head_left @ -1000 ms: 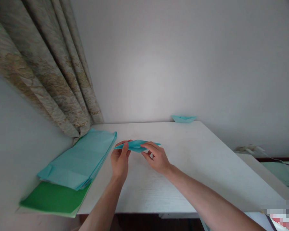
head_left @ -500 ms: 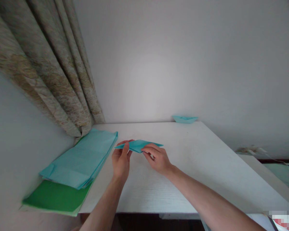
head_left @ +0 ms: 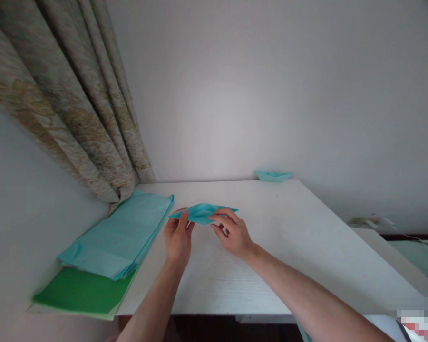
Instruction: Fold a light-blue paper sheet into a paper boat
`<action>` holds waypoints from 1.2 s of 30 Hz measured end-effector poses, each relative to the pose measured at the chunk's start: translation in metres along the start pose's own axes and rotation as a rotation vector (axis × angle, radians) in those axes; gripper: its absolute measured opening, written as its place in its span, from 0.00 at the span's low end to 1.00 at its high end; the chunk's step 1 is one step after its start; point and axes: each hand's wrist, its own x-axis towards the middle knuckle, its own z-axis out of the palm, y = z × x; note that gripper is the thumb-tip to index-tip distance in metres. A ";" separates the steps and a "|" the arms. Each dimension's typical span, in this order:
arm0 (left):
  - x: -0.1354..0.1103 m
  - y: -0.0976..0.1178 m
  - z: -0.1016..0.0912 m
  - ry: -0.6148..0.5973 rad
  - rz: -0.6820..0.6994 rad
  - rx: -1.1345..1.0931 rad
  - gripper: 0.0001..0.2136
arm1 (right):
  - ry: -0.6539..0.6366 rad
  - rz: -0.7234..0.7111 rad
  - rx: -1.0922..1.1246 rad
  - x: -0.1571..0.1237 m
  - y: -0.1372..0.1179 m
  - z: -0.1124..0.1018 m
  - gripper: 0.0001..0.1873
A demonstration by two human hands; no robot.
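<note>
A blue paper boat (head_left: 200, 213), long and pointed at both ends, is held above the white table between my two hands. My left hand (head_left: 179, 235) grips its left end, thumb on the near side and fingers behind and below. At the right half, my right hand (head_left: 231, 230) has its fingers on the paper's upper edge, with the thumb underneath. Between the two sides of the folded paper a hollow shows in the middle. The right fingers cover part of the near side.
On the left of the white table (head_left: 271, 261) lies a stack of light blue paper (head_left: 117, 237) over green paper (head_left: 85, 292). Another blue paper boat (head_left: 274, 176) stands at the back edge by the wall. A patterned curtain (head_left: 74, 95) hangs at the left.
The paper boat's middle has spread apart, showing more of its inside. It has shifted slightly up and left, and my right fingers have moved onto its upper edge.
</note>
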 end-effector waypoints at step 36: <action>0.009 -0.020 0.002 0.084 -0.335 0.049 0.04 | -0.142 0.595 -0.892 0.024 0.228 -0.171 0.16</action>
